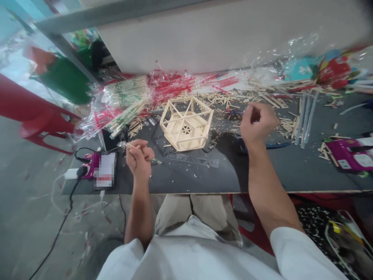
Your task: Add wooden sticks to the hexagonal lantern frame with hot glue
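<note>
My left hand [139, 158] is closed around a thin wooden chopstick [157, 161] with a green-printed end; a bit of clear wrapper shows at its other end. To the right of that hand stands a six-sided frame of wooden sticks [186, 124], with spokes across its top and a small wheel shape inside. A clear ruler [192, 159] lies just in front of the frame. My right hand [258, 122] is curled shut over the table, right of the frame, near a dark blue tool partly hidden behind it. Whatever its fingers hold cannot be made out.
Wrapped chopsticks [126, 91] and red wrappers [171, 85] pile along the back. Cut stick pieces [288, 126] and glue sticks [307, 118] lie at right. A phone [105, 171] and purple power strip [91, 165] sit left; another purple strip [351, 155] sits far right.
</note>
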`<act>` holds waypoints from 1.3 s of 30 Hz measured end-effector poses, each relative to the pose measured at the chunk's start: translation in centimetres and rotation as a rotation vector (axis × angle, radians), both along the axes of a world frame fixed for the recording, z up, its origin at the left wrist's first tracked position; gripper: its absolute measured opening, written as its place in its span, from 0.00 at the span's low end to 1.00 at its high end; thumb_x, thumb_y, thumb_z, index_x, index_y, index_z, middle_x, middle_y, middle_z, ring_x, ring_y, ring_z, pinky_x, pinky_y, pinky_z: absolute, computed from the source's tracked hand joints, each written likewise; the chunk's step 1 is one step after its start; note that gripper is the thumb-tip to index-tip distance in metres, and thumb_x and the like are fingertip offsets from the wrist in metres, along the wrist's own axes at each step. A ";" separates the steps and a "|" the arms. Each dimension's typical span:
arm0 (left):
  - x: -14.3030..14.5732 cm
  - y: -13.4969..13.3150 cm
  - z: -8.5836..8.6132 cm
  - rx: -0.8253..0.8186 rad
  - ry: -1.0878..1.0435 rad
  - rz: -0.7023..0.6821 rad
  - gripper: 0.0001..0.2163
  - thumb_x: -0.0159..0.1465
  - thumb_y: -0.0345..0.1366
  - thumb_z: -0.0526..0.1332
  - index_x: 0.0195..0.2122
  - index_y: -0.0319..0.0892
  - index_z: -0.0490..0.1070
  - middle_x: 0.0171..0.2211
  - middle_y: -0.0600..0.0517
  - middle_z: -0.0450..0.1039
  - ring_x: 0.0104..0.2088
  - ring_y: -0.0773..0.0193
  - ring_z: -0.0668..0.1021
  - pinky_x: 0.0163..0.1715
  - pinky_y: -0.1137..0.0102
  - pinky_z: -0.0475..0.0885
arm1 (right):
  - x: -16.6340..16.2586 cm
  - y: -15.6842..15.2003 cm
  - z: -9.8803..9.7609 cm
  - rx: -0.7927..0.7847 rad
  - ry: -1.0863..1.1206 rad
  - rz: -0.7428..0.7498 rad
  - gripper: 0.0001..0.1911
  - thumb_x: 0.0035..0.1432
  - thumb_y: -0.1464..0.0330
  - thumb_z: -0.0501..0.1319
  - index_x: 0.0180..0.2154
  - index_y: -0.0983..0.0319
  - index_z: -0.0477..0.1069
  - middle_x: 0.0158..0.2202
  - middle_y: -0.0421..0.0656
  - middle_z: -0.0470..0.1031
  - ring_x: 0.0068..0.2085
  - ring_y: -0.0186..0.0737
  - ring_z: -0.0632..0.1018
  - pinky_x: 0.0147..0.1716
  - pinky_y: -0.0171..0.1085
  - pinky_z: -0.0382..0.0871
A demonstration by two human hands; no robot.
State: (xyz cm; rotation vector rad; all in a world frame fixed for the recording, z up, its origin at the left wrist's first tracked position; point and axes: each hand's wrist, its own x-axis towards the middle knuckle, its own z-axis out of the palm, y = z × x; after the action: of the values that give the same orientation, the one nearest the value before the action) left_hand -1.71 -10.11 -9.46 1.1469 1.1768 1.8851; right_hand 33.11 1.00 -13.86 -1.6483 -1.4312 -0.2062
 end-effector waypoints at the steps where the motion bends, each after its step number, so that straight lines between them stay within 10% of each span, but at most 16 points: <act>1: 0.2 -0.2 -0.8 0.025 0.006 0.021 0.29 0.60 0.69 0.67 0.35 0.44 0.72 0.18 0.64 0.47 0.16 0.75 0.49 0.17 0.76 0.51 | 0.1 0.1 -0.3 0.037 0.022 0.005 0.20 0.72 0.58 0.52 0.48 0.61 0.78 0.37 0.52 0.78 0.39 0.50 0.79 0.48 0.52 0.74; 8: 0.2 -1.1 -3.7 0.032 0.215 0.024 0.24 0.71 0.60 0.61 0.33 0.42 0.68 0.21 0.61 0.58 0.17 0.74 0.62 0.18 0.77 0.58 | 0.1 0.6 -1.4 0.196 -0.001 0.003 0.21 0.73 0.57 0.53 0.46 0.62 0.79 0.31 0.49 0.75 0.33 0.48 0.77 0.42 0.50 0.74; 14: 0.3 -1.7 -5.2 -0.053 0.409 -0.151 0.22 0.76 0.56 0.55 0.34 0.42 0.69 0.20 0.60 0.58 0.17 0.72 0.63 0.19 0.76 0.59 | -1.6 -3.2 1.3 0.418 -0.043 -0.036 0.21 0.76 0.57 0.54 0.47 0.64 0.79 0.33 0.53 0.79 0.32 0.44 0.77 0.38 0.44 0.73; 21: 0.4 -2.3 -6.1 -0.108 0.701 -0.266 0.14 0.76 0.36 0.49 0.36 0.42 0.71 0.23 0.55 0.67 0.24 0.68 0.70 0.28 0.73 0.66 | -10.4 -11.8 6.1 0.371 -0.040 0.621 0.09 0.70 0.72 0.61 0.48 0.58 0.78 0.36 0.44 0.82 0.33 0.38 0.80 0.37 0.38 0.76; 29: 0.8 -5.3 -2.2 0.050 1.064 -0.469 0.13 0.65 0.22 0.53 0.41 0.42 0.76 0.28 0.53 0.75 0.30 0.65 0.76 0.33 0.72 0.65 | -11.7 -15.0 5.9 0.058 0.213 0.793 0.13 0.76 0.61 0.57 0.44 0.57 0.79 0.34 0.42 0.83 0.31 0.34 0.82 0.35 0.32 0.77; 39: 1.4 -7.5 0.6 0.277 1.533 -0.346 0.17 0.80 0.43 0.54 0.37 0.43 0.76 0.24 0.57 0.70 0.23 0.69 0.72 0.25 0.68 0.57 | -8.0 -21.6 1.1 -0.035 0.435 0.623 0.06 0.64 0.64 0.71 0.34 0.57 0.80 0.29 0.40 0.82 0.26 0.35 0.79 0.26 0.34 0.74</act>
State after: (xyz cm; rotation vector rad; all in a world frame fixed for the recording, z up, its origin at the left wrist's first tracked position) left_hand -0.32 -17.65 -8.86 2.8975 1.1918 0.6629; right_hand 25.07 -20.58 -12.76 -1.1065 -1.5236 0.5024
